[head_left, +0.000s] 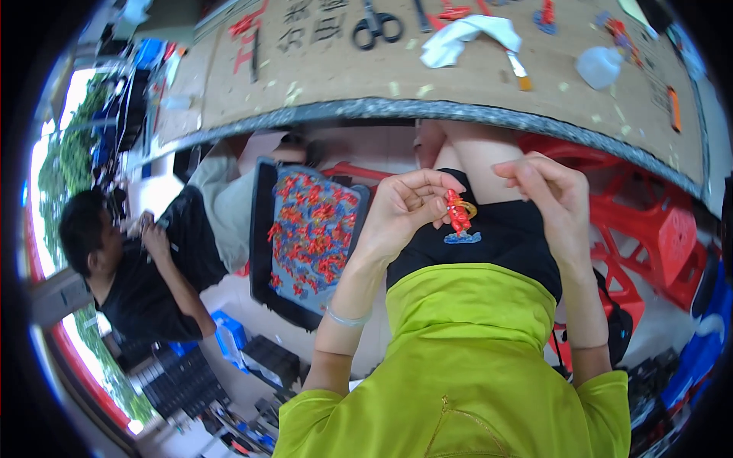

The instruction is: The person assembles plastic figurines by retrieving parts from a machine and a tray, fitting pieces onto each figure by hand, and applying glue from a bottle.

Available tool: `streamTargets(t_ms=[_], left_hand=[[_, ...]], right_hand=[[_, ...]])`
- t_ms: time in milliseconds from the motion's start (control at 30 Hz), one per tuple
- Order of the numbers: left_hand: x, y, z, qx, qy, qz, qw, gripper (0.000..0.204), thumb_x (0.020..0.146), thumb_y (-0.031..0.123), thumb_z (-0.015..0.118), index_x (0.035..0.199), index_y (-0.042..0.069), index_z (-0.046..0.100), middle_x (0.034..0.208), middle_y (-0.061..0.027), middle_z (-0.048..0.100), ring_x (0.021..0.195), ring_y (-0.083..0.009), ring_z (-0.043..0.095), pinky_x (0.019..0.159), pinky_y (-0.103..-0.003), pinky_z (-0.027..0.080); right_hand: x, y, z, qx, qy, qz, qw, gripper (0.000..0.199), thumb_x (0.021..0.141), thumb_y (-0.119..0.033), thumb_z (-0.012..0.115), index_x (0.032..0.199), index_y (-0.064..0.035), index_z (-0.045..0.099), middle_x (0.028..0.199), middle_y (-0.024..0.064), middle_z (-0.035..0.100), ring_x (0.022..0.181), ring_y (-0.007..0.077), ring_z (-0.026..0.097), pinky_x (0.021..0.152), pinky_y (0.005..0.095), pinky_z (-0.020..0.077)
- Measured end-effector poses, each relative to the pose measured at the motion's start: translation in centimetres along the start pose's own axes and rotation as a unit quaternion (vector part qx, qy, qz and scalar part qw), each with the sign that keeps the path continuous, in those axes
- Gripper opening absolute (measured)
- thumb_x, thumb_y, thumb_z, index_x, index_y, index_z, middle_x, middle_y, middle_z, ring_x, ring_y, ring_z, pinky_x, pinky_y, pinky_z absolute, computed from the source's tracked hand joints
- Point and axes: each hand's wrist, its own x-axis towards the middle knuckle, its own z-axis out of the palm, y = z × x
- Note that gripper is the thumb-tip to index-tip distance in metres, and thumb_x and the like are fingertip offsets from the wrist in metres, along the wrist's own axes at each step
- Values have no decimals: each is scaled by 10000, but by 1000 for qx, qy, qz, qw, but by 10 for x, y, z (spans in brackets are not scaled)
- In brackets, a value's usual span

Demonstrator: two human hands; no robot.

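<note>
While the left hand (405,204) pinches a small glossy red figurine with a yellow loop and a blue, wave-shaped base (458,214) between its thumb and forefinger, the piece hangs above the person's black shorts (496,248). Just right of the figurine and apart from it is the right hand (556,185), its fingers bent with the tips near one another; whether anything thin lies between them cannot be told. The step in hand appears to be close finger work on this single piece. The next move seems to call for a steady left pinch and a light touch from the right fingertips, since the loop looks slender enough to bend.

Left of the figurine, a black rectangular tray (263,202) holds many small red-and-blue figures (314,221). To its right are red plastic stools (663,243). Beyond it, a table covered in brown cardboard (343,82) bears dark-handled scissors (376,29), a crumpled white cloth (458,42), a flat tan-bristled brush (521,76) and a translucent white bottle (599,67). Farther left of the figurine sits a co-worker in a black shirt (164,278), hands raised together, their contents unclear.
</note>
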Motion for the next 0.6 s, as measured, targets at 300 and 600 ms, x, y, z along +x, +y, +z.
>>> streamTargets(t_ms=[300,600], left_hand=[[-97,-52,-117,363,438,26,822,171,832,-57,577,971,-30,673,778,-71,680,664,-94,613,596,-225,486],[-133,-46,-154,392,507,-94,762,142,861,64,636,964,-23,682,722,-77,668,648,-89,638,547,-247,482]], right_hand=[[-2,27,-7,-59,15,30,998,240,939,-144,557,937,60,683,789,18,587,716,62,464,646,206,357],[14,19,2,-80,-18,15,996,225,937,-121,556,919,65,682,756,19,557,708,72,466,642,207,360]])
